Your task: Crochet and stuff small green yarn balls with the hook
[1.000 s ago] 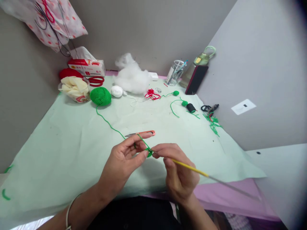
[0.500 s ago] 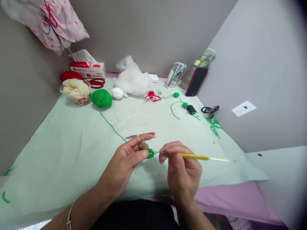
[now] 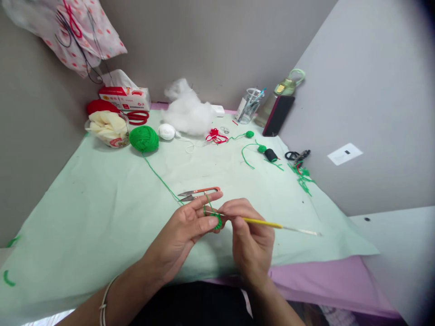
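Note:
My left hand (image 3: 183,231) pinches a small green crochet piece (image 3: 217,222) between thumb and fingers, its index finger stretched out with green yarn running over it. In my right hand (image 3: 251,240) is a crochet hook (image 3: 263,222) with a yellow handle and metal ends, held like a pen. The hook's tip reaches past the crochet piece, near the strand by the left fingers. That strand trails back over the cloth to a green yarn ball (image 3: 144,139). Just beyond my left fingers lie orange-handled thread snips (image 3: 200,192).
Along the back stand a tissue pack (image 3: 125,98), white stuffing (image 3: 186,111), a glass jar of pens (image 3: 249,106), a bottle (image 3: 285,88) and a phone (image 3: 278,116). Red-handled scissors (image 3: 138,118) lie at the left. Green yarn scraps (image 3: 304,179) and a black spool (image 3: 271,155) are at the right.
My right hand and the hook have moved left, bringing the hook's tip further past the crochet piece. My left hand has shifted slightly right, and more of the snips shows.

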Demonstrator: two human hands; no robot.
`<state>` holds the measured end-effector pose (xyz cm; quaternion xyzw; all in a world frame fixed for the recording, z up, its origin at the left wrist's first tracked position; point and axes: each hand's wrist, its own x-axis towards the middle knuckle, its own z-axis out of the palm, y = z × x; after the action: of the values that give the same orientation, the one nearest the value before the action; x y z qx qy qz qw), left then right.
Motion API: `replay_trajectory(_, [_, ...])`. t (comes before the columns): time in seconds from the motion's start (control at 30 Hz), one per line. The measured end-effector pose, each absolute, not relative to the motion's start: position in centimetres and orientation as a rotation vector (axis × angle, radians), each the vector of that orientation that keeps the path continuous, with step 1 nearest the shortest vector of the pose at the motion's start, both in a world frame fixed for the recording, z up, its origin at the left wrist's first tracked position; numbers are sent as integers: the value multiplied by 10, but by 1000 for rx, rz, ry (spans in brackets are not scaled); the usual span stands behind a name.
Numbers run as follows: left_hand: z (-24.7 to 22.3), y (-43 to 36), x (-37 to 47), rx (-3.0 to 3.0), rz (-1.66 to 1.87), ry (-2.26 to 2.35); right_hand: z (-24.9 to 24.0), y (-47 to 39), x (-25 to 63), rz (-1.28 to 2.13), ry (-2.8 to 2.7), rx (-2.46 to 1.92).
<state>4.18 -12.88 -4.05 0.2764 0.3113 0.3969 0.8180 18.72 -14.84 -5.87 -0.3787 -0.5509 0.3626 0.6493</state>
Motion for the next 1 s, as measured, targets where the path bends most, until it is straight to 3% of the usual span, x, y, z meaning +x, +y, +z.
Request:
replay_trajectory(0.37, [-45,-125,35,569,776,593,-53,-138,199,1308,-888,-759])
replay_trajectory(0.6, [-41,-131,44,808,976,818,-58,-149,188,748,-1328,-900])
replay_trajectory(0.77, [-40,-130,48,638,1003,781,-64,-153,191,220,-1616,-1003])
replay_trajectory(0.9, [-39,-126,45,481,924,704,-58,-147,193,431,-1411,-987])
replay_trajectory(1.0, [-38,-127,43,576,1057,760,-54,-143,186,595,-1326,-979])
